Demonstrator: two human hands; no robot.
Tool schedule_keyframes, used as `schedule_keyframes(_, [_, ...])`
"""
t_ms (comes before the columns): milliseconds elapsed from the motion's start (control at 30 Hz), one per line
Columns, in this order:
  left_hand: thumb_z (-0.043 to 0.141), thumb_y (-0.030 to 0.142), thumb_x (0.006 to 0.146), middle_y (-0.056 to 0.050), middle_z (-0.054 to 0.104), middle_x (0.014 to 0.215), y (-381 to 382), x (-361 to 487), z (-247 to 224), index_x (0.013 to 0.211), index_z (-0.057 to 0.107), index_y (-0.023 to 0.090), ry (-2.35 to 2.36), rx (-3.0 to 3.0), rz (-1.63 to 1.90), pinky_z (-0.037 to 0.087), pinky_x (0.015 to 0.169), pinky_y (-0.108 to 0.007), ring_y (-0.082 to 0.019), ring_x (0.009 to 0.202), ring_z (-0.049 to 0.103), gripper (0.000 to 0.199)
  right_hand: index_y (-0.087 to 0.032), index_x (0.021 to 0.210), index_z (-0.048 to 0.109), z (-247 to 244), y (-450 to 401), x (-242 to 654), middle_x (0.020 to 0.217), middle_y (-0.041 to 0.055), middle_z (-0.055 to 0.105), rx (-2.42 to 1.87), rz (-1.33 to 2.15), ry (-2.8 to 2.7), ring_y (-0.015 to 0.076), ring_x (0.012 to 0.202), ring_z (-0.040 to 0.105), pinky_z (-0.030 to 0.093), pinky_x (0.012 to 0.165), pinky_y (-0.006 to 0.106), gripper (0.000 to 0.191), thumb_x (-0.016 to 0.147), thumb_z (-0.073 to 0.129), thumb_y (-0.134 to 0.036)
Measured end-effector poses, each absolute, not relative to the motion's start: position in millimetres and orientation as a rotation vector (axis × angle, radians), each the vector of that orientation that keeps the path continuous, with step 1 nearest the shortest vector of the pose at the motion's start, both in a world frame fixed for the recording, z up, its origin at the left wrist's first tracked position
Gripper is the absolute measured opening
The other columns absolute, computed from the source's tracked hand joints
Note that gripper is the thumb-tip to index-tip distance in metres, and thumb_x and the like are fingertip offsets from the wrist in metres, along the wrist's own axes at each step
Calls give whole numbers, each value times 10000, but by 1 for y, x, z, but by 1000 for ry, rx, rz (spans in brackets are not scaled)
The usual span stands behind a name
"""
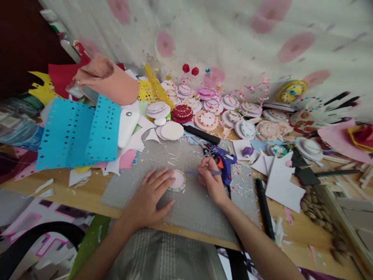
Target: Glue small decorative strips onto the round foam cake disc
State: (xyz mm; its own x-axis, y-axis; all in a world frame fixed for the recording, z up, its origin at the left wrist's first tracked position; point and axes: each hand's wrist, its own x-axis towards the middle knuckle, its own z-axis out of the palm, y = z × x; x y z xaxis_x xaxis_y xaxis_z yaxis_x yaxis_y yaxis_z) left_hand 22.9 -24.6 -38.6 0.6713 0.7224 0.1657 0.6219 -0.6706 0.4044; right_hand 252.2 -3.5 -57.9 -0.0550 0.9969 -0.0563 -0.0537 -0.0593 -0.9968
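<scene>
A small white disc with a rim of coloured dots lies on the grey cutting mat. My left hand lies flat with its fingers spread, its fingertips over the disc's left edge. Just right of the disc, my right hand pinches a thin purple stick, whose tip points left toward the disc's rim. A blue hot glue gun with an orange trigger lies right beside my right hand. The palm side of my right hand is partly hidden.
Decorated paper discs crowd the back. Blue punched foam sheets, a peach cap and a white device sit at left. A black marker, white scraps and walnuts are at right.
</scene>
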Motion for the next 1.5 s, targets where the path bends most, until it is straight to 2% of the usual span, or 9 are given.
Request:
schedule_keyframes(100, [531, 291, 873, -123, 453, 1469, -25, 23, -39, 1362, 460, 145, 1066, 2586, 422, 211, 1155, -548, -286, 1394, 339, 515, -261, 892, 407, -54, -3, 252, 584, -101, 318, -1131, 1413, -1053, 88, 428, 296, 257, 417, 202, 109, 874, 485, -334])
schedule_keyframes(200, [527, 295, 880, -123, 438, 1480, -25, 22, -39, 1373, 442, 141, 1067, 2595, 392, 205, 1156, -546, -283, 1402, 323, 523, -237, 941, 496, -51, -2, 254, 629, -61, 477, -1097, 1422, -1088, 119, 545, 478, 405, 533, 249, 131, 896, 474, -358])
schedule_keyframes(267, [527, 296, 883, -123, 435, 1481, -25, 22, -39, 1377, 435, 141, 1065, 2595, 390, 207, 1155, -544, -282, 1403, 321, 527, -219, 926, 534, -48, -1, 256, 702, -24, 547, -1132, 1377, -1155, 131, 619, 528, 441, 597, 278, 160, 883, 525, -372])
schedule_keyframes(400, [522, 293, 885, -118, 436, 1481, -25, 22, -39, 1374, 441, 150, 1068, 2588, 397, 198, 1157, -548, -283, 1402, 323, 516, -221, 899, 524, -47, 0, 257, 645, -40, 521, -1225, 1294, -1307, 112, 553, 472, 381, 520, 245, 184, 845, 620, -369])
schedule_keyframes(467, [524, 297, 883, -111, 442, 1478, -25, 22, -39, 1370, 448, 157, 1074, 2585, 401, 199, 1157, -543, -284, 1400, 325, 512, -231, 921, 505, -48, -1, 257, 656, -42, 534, -1223, 1309, -1316, 111, 554, 486, 390, 516, 239, 203, 848, 627, -376])
schedule_keyframes(600, [535, 294, 876, -97, 452, 1473, -25, 22, -37, 1360, 462, 161, 1084, 2584, 395, 198, 1157, -534, -284, 1400, 318, 506, -217, 880, 566, -50, -2, 257, 776, 5, 601, -1229, 1216, -1366, 135, 670, 567, 465, 610, 269, 163, 840, 659, -346])
schedule_keyframes(767, [551, 298, 864, -94, 451, 1474, -25, 22, -37, 1354, 467, 159, 1095, 2583, 378, 199, 1152, -544, -290, 1393, 322, 516, -204, 826, 610, -52, -1, 259, 865, 45, 642, -1196, 1093, -1474, 166, 772, 603, 491, 681, 298, 110, 854, 651, -302])
schedule_keyframes(1067, [546, 303, 865, -82, 451, 1474, -25, 21, -39, 1343, 473, 167, 1097, 2593, 377, 193, 1153, -540, -284, 1393, 315, 502, -195, 798, 641, -52, -4, 264, 799, 52, 673, -1215, 1028, -1550, 168, 703, 616, 492, 631, 292, 85, 837, 666, -266])
schedule_keyframes(1500, [559, 303, 850, -79, 446, 1477, -25, 22, -39, 1356, 454, 171, 1100, 2595, 394, 197, 1148, -546, -284, 1387, 319, 533, -191, 765, 659, -48, -2, 262, 786, 53, 693, -1130, 958, -1607, 169, 729, 644, 510, 683, 294, 65, 828, 672, -201])
